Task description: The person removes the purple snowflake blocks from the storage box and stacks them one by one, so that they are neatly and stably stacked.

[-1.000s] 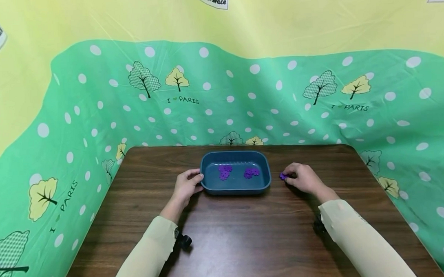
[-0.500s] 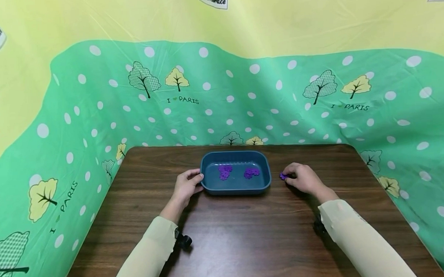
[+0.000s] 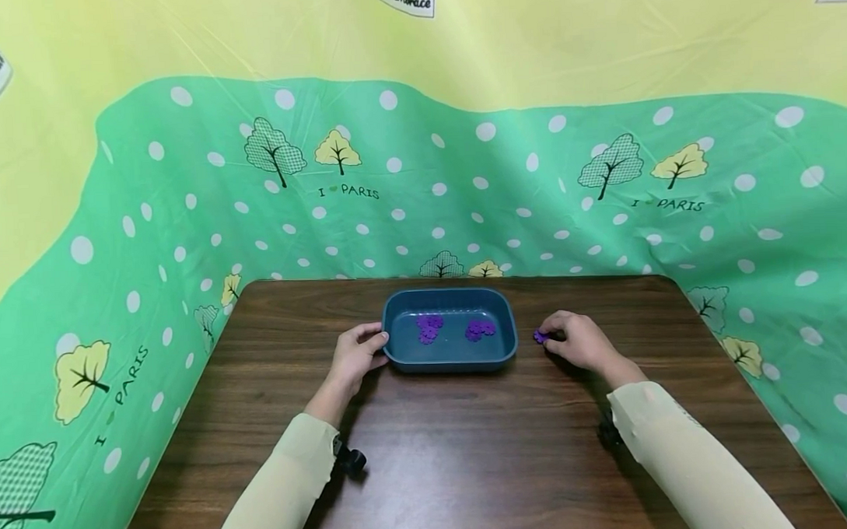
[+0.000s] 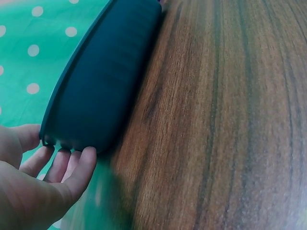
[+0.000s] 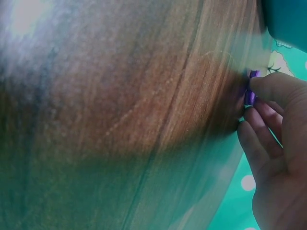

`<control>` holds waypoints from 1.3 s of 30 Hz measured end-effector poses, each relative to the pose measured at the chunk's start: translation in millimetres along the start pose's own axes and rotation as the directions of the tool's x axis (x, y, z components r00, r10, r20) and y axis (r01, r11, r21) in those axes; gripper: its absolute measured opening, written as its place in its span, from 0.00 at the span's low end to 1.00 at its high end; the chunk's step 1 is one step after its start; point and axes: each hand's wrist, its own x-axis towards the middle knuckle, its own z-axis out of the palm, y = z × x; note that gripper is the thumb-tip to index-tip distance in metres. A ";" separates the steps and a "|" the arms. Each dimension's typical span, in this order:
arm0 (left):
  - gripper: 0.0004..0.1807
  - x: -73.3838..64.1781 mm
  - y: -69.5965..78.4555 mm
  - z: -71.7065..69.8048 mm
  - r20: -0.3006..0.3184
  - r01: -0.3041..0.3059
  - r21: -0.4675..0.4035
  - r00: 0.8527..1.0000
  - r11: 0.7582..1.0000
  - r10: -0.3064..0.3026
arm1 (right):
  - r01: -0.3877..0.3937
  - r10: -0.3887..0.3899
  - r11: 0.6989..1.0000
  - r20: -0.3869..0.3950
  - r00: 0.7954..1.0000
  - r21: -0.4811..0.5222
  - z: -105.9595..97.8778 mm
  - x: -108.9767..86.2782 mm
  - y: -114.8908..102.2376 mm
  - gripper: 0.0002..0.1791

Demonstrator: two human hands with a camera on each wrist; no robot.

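Note:
A dark blue rectangular tub [image 3: 450,366] stands on the table, with several purple flower-shaped pieces [image 3: 429,328] lying in two clusters on its bottom. My left hand [image 3: 357,355] holds the tub's left end. In the left wrist view its thumb is at the rim and the fingertips [image 4: 88,154] touch the outer wall. To the right of the tub, my right hand [image 3: 579,341] pinches a small purple flower-shaped piece [image 3: 540,336] at the tabletop. The right wrist view shows that purple piece [image 5: 250,97] by the thumb, partly covered by it.
The brown wood-grain table [image 3: 465,458] has rounded far corners. A green and yellow printed cloth [image 3: 420,156] hangs behind it and along both sides. A black wrist camera [image 3: 353,460] sits on the left wrist, close above the tabletop.

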 end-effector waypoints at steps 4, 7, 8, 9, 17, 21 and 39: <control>0.20 -0.4 -0.5 0.2 0.002 -0.004 0.002 1.000 1.000 0.004 | -0.002 0.002 1.000 -0.008 1.000 0.013 0.5 0.3 1.1 0.09; 0.20 -0.1 -0.6 0.3 0.005 -0.009 0.004 1.000 1.000 0.009 | -0.012 0.012 1.000 -0.005 1.000 0.023 -0.6 1.8 2.3 0.09; 0.21 0.2 -0.7 0.2 0.007 -0.011 0.005 1.000 1.000 0.011 | -0.017 0.018 1.000 -0.002 1.000 0.023 -1.6 2.7 2.9 0.10; 0.21 0.4 -0.7 0.2 0.009 -0.012 0.006 1.000 1.000 0.012 | -0.026 0.026 0.999 0.001 1.000 0.022 -3.1 3.8 3.0 0.10; 0.23 3.6 -1.1 -1.6 0.031 -0.012 0.006 0.999 1.000 0.012 | -0.015 0.015 1.000 0.010 1.000 0.017 -31.3 17.4 -7.9 0.13; 0.23 3.5 -0.7 -1.5 0.034 -0.008 0.016 0.999 1.000 0.007 | -0.002 0.002 1.000 0.004 1.000 0.006 -43.0 27.6 -17.4 0.13; 0.20 -1.8 -1.3 0.9 -0.010 -0.033 0.013 0.999 0.999 0.033 | 0.095 -0.096 0.995 0.051 0.994 0.018 -31.1 71.2 -92.8 0.16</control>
